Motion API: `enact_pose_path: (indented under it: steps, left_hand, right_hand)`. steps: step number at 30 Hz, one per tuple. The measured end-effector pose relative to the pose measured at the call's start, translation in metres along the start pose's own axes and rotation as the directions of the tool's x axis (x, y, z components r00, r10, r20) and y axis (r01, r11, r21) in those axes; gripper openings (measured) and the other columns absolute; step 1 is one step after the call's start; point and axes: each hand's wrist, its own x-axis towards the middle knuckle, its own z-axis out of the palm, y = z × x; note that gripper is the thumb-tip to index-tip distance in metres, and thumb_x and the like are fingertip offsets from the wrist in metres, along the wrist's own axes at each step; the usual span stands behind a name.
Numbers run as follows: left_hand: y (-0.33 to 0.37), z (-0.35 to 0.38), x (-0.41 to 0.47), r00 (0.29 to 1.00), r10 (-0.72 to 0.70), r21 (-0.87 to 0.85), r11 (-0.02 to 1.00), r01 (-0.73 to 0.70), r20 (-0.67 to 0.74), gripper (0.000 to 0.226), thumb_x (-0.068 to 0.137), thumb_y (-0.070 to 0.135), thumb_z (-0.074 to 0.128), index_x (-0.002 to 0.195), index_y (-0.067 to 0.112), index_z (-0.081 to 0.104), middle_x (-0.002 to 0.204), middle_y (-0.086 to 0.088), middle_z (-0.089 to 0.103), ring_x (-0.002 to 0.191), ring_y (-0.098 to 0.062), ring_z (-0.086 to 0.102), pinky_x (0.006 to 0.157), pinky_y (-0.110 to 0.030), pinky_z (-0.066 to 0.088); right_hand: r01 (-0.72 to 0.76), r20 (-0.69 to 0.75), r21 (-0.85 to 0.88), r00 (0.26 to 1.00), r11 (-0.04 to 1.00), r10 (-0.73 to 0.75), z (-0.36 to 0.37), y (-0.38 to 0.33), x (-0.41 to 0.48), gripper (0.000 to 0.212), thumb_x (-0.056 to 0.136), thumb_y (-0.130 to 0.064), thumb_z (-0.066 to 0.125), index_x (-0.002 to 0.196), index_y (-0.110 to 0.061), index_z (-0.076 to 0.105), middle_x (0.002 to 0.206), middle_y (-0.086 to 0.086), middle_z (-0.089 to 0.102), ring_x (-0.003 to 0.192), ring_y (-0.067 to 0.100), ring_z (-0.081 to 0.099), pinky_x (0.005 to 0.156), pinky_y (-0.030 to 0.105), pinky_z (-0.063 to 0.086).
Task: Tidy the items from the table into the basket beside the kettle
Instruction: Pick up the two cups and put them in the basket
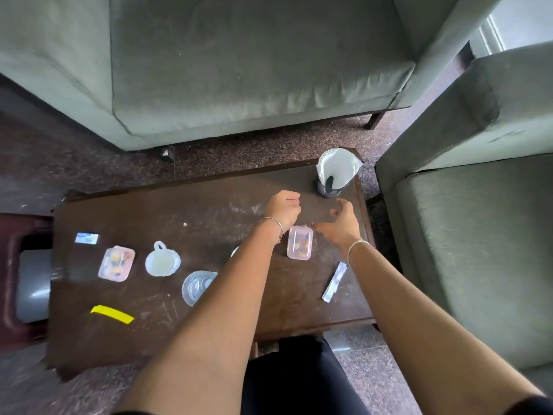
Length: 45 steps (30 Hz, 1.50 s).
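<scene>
On the dark wooden table (209,214) a white kettle (336,175) stands at the far right corner. I see no basket. My left hand (284,209) hovers left of the kettle, fingers curled shut, with nothing visible in it. My right hand (341,223) is spread open, thumb near the small pink box (300,242) that lies between my wrists. Further left lie a second pink box (116,263), a white cup (162,260), a clear plastic cup (197,287), a yellow strip (112,314) and a blue sachet (86,238). A white sachet (334,281) lies at the right.
A grey-green sofa (239,70) stands beyond the table and an armchair (478,235) is close on the right. A dark red stool (18,280) with a grey object on it sits at the table's left end. My left forearm hides part of a small round item (234,251).
</scene>
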Motion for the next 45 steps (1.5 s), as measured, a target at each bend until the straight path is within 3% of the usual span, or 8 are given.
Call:
enact_pose_path:
  steps: [4,8,13,20,26,30,35,45]
  left_hand:
    - [-0.022,-0.035,-0.039,0.996,0.071,0.061,0.996,-0.068,-0.049,0.040,0.085,-0.007,0.048,0.121,0.006,0.060,0.125,-0.010,0.064,0.116,-0.022,0.060,0.087,-0.023,0.046]
    - [-0.053,-0.080,-0.081,0.988,0.125,0.099,0.988,-0.116,-0.091,0.039,0.086,-0.007,0.045,0.119,0.004,0.061,0.124,-0.012,0.064,0.115,-0.021,0.060,0.082,-0.017,0.042]
    - [-0.101,-0.140,-0.120,0.965,0.176,0.150,0.978,-0.148,-0.197,0.036,0.084,-0.003,0.048,0.113,0.008,0.066,0.117,-0.006,0.069,0.108,-0.016,0.063,0.078,-0.008,0.040]
    - [-0.163,-0.189,-0.143,0.947,0.140,0.071,0.990,-0.125,-0.288,0.031,0.083,-0.004,0.053,0.109,0.009,0.065,0.115,-0.009,0.069,0.103,-0.018,0.065,0.088,-0.019,0.045]
    - [-0.203,-0.199,-0.147,0.943,0.156,0.184,0.977,-0.104,-0.293,0.035,0.078,0.005,0.069,0.112,0.013,0.062,0.114,-0.004,0.069,0.089,-0.012,0.062,0.082,-0.021,0.047]
    - [-0.213,-0.195,-0.141,0.950,0.198,0.312,0.943,-0.118,-0.241,0.060,0.072,0.011,0.078,0.127,0.014,0.053,0.126,-0.005,0.061,0.112,-0.020,0.060,0.094,-0.030,0.047]
    - [-0.221,-0.188,-0.115,0.976,0.191,0.525,0.844,-0.111,-0.102,0.094,0.073,0.018,0.079,0.150,0.017,0.024,0.154,-0.003,0.032,0.141,-0.022,0.033,0.112,-0.040,0.035]
    - [-0.238,-0.174,-0.081,0.985,0.159,0.589,0.803,-0.090,-0.065,0.085,0.074,0.015,0.076,0.145,0.022,0.030,0.141,-0.006,0.046,0.127,-0.025,0.050,0.102,-0.040,0.045]
  right_hand:
    - [0.069,0.004,-0.084,0.998,0.994,-0.069,0.029,-0.001,-0.039,0.081,0.071,-0.015,0.078,0.140,-0.016,0.037,0.133,0.006,0.053,0.115,0.022,0.055,0.097,0.041,0.048]
    - [0.128,0.006,-0.103,0.992,0.986,-0.128,0.066,-0.001,-0.080,0.075,0.070,-0.021,0.081,0.135,-0.019,0.043,0.119,-0.002,0.057,0.086,0.008,0.056,0.067,0.014,0.046]
    - [0.221,0.047,-0.119,0.975,0.968,-0.217,0.114,0.004,-0.126,0.071,0.067,-0.011,0.081,0.130,-0.012,0.047,0.119,0.006,0.059,0.099,0.019,0.061,0.091,0.037,0.051]
    - [0.257,0.130,-0.162,0.963,0.953,-0.238,0.163,0.020,-0.170,0.065,0.065,-0.014,0.082,0.122,-0.022,0.052,0.115,0.002,0.063,0.098,0.023,0.064,0.091,0.035,0.050]
    - [0.347,0.227,-0.297,0.931,0.890,-0.287,0.187,0.029,-0.182,0.071,0.067,-0.018,0.080,0.131,-0.019,0.049,0.126,0.005,0.058,0.103,0.020,0.060,0.090,0.031,0.047]
    - [0.415,0.313,-0.427,0.902,0.804,-0.299,0.197,0.032,-0.173,0.082,0.069,-0.018,0.079,0.141,-0.021,0.039,0.135,0.008,0.049,0.115,0.025,0.056,0.099,0.038,0.047]
    - [0.455,0.378,-0.510,0.881,0.730,-0.286,0.212,0.041,-0.148,0.095,0.066,-0.021,0.083,0.146,-0.022,0.031,0.142,0.003,0.046,0.123,0.024,0.052,0.101,0.035,0.042]
    - [0.471,0.388,-0.487,0.871,0.736,-0.301,0.238,0.057,-0.124,0.072,0.073,-0.026,0.073,0.137,-0.025,0.039,0.130,0.001,0.057,0.111,0.023,0.060,0.085,0.024,0.041]
